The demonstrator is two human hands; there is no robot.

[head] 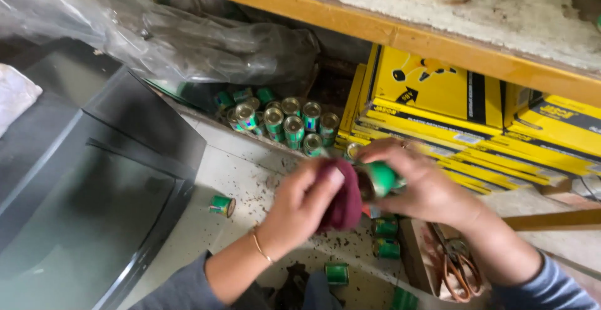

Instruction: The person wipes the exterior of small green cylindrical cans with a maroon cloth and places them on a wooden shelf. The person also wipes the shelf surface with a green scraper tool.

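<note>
My right hand (421, 186) grips a small green can (379, 180) held sideways over the floor. Against the can's end my left hand (305, 205) presses a dark red cloth (344, 205), fingers wrapped around the cloth. A thin bracelet sits on my left wrist. Under the shelf, just beyond my hands, several more green cans (285, 122) stand in a cluster. Loose green cans lie on the floor: one to the left (221, 206), and others below my hands (385, 237), (337, 273).
A dark old television set (94, 185) fills the left side. Stacked yellow boxes (438, 97) sit under a wooden shelf edge (388, 31). A clear plastic bag (188, 41) lies at the top left. Scissors with orange handles (460, 266) rest in a small box lower right. The pale floor is littered with dark crumbs.
</note>
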